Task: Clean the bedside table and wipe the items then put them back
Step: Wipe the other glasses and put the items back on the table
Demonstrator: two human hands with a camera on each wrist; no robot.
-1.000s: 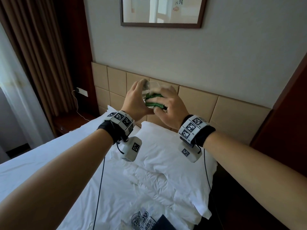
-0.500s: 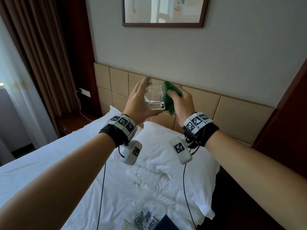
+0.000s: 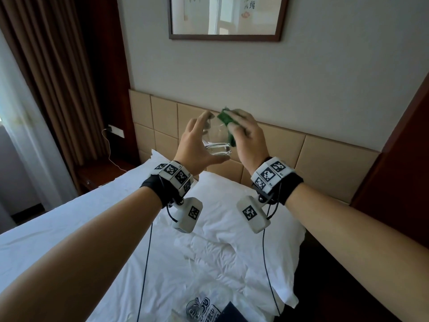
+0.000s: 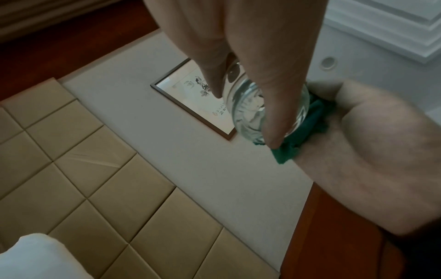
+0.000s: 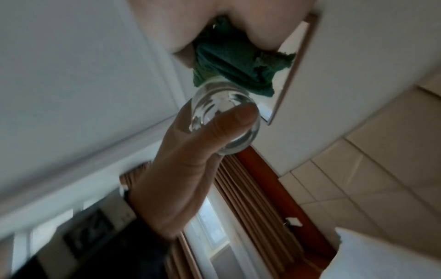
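Left hand (image 3: 197, 145) grips the clear glass (image 3: 217, 141) aloft over the bed (image 3: 69, 228), thumb under its base. Right hand (image 3: 247, 135), immediately right of it, clutches a green cloth (image 3: 228, 125) pressed against the glass's wall, its long axis roughly upright.

Above the bed (image 3: 69, 228): one clear glass (image 3: 217, 141), one green cloth (image 3: 228, 126), two hands, two white pillows, one framed picture (image 3: 226, 17) on the wall

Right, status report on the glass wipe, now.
Left hand holds the clear glass up over the bed. Right hand presses the green cloth against its side. Glass not yet put back. Nothing in the way.
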